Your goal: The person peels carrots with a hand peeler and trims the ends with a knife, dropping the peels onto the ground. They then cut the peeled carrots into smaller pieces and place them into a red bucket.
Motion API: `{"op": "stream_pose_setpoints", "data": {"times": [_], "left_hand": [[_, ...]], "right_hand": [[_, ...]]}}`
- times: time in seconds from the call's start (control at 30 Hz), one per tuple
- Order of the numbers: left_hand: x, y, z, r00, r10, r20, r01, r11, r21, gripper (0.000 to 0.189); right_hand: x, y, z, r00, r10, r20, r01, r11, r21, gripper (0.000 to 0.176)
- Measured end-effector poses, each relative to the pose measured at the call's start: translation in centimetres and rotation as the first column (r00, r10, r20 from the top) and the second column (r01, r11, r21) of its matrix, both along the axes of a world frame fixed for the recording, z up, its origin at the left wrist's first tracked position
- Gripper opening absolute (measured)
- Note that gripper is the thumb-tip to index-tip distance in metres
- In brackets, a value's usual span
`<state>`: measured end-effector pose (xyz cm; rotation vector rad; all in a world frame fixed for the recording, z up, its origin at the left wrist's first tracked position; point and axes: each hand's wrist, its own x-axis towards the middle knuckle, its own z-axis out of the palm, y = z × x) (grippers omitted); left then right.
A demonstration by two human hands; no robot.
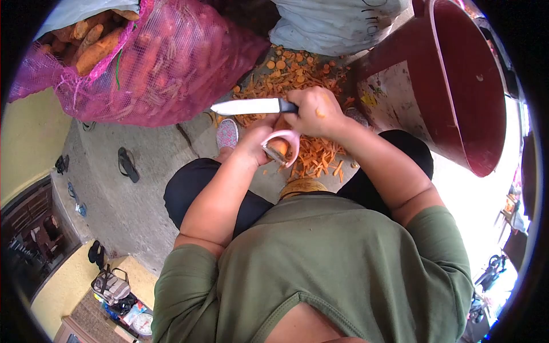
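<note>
My right hand (320, 110) is closed round the black handle of a knife (246, 107). Its pale blade points left, above my left hand (257, 142). That left hand is wrapped round a carrot (280, 145), whose orange end shows through the frame of a pink peeler (293, 150). The peeler sits between my hands; which fingers hold its handle is hidden. A bit of orange peel sticks to the back of my right hand. Below both hands, orange peelings (317, 157) lie heaped on the floor between my knees.
A pink mesh sack (171, 68) full of carrots stands at upper left, its mouth showing several carrots (94, 51). A white sack (337, 26) is at the top. To the right leans a large dark red bucket (394, 74). A black flip-flop (127, 164) lies on the concrete floor.
</note>
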<state>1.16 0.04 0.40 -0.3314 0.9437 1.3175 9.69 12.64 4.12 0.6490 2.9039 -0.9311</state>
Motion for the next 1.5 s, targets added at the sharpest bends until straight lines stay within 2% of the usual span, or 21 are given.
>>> {"op": "stream_pose_setpoints", "data": {"times": [0.03, 0.07, 0.1, 0.17, 0.27, 0.4, 0.47, 0.53, 0.57, 0.6, 0.63, 0.67, 0.73, 0.83, 0.87, 0.97, 1.07, 1.17, 1.37, 1.47, 1.5], "left_hand": [[-0.1, -0.3, -0.4, 0.994, -0.104, -0.039, 0.106, 0.992, 0.062, 0.027], [-0.5, -0.8, -1.0, 0.975, -0.203, -0.087, 0.212, 0.970, 0.120, 0.028], [-1.1, -1.1, -1.6, 0.959, -0.277, 0.067, 0.270, 0.958, 0.098, 0.032], [-1.3, -1.2, -1.1, 0.956, -0.276, 0.103, 0.269, 0.960, 0.073, 0.034], [-1.3, -1.1, 0.0, 0.961, -0.250, 0.121, 0.245, 0.968, 0.061, 0.034], [-0.5, -0.7, -0.4, 0.988, -0.145, 0.046, 0.143, 0.989, 0.036, 0.033], [-0.1, -1.0, -1.6, 0.983, -0.175, -0.051, 0.179, 0.979, 0.094, 0.032], [-0.1, -0.9, -1.0, 0.967, -0.228, -0.113, 0.237, 0.969, 0.069, 0.032], [-0.6, -1.0, -0.7, 0.960, -0.279, 0.007, 0.276, 0.956, 0.101, 0.033], [-0.9, -1.1, -0.6, 0.964, -0.258, 0.061, 0.249, 0.960, 0.130, 0.034], [-1.1, -1.2, -0.5, 0.964, -0.240, 0.117, 0.220, 0.962, 0.159, 0.034], [-1.2, -1.2, -0.3, 0.959, -0.225, 0.174, 0.192, 0.963, 0.187, 0.034], [-1.1, -1.0, -0.1, 0.969, -0.214, 0.124, 0.199, 0.973, 0.121, 0.035], [-1.2, -0.8, -0.6, 0.965, -0.242, 0.105, 0.234, 0.969, 0.082, 0.034], [-1.1, -0.9, -0.6, 0.964, -0.248, 0.095, 0.241, 0.967, 0.081, 0.034], [-1.5, -1.1, 0.0, 0.962, -0.260, 0.084, 0.251, 0.962, 0.108, 0.034], [-2.1, -1.2, 0.3, 0.961, -0.267, 0.069, 0.257, 0.958, 0.128, 0.034], [-2.1, -1.3, 0.2, 0.963, -0.263, 0.053, 0.257, 0.961, 0.101, 0.035], [-2.1, -1.3, -0.2, 0.974, -0.202, 0.105, 0.192, 0.976, 0.099, 0.035], [-0.8, -0.6, 0.2, 0.995, -0.096, 0.034, 0.093, 0.994, 0.059, 0.032], [-0.4, -0.3, 0.3, 0.999, -0.051, -0.002, 0.051, 0.998, 0.047, 0.031]], "right_hand": [[0.1, 0.8, -1.0, 0.997, -0.051, -0.052, 0.050, 0.999, -0.021, 0.019], [0.0, 2.1, -2.3, 0.984, -0.169, 0.061, 0.169, 0.986, 0.004, 0.021], [-0.1, 4.2, -2.4, 0.944, -0.266, 0.193, 0.258, 0.964, 0.065, 0.025], [1.0, 8.4, -3.1, 0.843, -0.478, 0.249, 0.459, 0.879, 0.132, 0.027], [1.4, 7.8, -2.6, 0.825, -0.541, 0.164, 0.531, 0.841, 0.105, 0.026], [1.0, 0.6, 0.0, 0.987, -0.151, -0.061, 0.144, 0.984, -0.106, 0.020], [1.2, 0.0, -0.4, 1.000, 0.013, -0.015, -0.013, 0.999, 0.035, 0.018], [1.2, 2.0, -1.8, 0.988, -0.147, 0.049, 0.144, 0.988, 0.052, 0.021], [1.2, 4.1, -2.2, 0.944, -0.283, 0.171, 0.267, 0.957, 0.110, 0.025], [1.6, 6.6, -2.8, 0.902, -0.402, 0.159, 0.377, 0.911, 0.165, 0.030], [1.9, 9.0, -3.5, 0.851, -0.467, 0.240, 0.398, 0.872, 0.285, 0.034], [2.4, 9.7, -3.0, 0.804, -0.567, 0.181, 0.565, 0.822, 0.065, 0.033], [2.1, 8.1, -3.3, 0.846, -0.532, -0.010, 0.524, 0.830, 0.188, 0.027], [1.3, 3.2, -0.9, 0.968, -0.209, -0.138, 0.217, 0.975, 0.045, 0.018], [1.2, 3.2, -0.9, 0.988, -0.152, -0.026, 0.154, 0.981, 0.115, 0.019], [1.7, 7.2, -2.8, 0.903, -0.428, 0.028, 0.417, 0.892, 0.177, 0.022], [1.9, 8.0, -2.3, 0.866, -0.498, -0.049, 0.497, 0.844, 0.203, 0.024], [1.5, 6.1, -0.6, 0.945, -0.310, -0.103, 0.326, 0.878, 0.351, 0.025], [1.3, 7.2, -0.3, 0.876, -0.483, -0.016, 0.476, 0.858, 0.194, 0.025], [0.8, 3.1, 0.1, 0.964, -0.204, -0.173, 0.206, 0.979, -0.005, 0.024], [0.6, 1.6, 0.7, 0.984, -0.108, -0.140, 0.111, 0.994, 0.016, 0.023]]}}
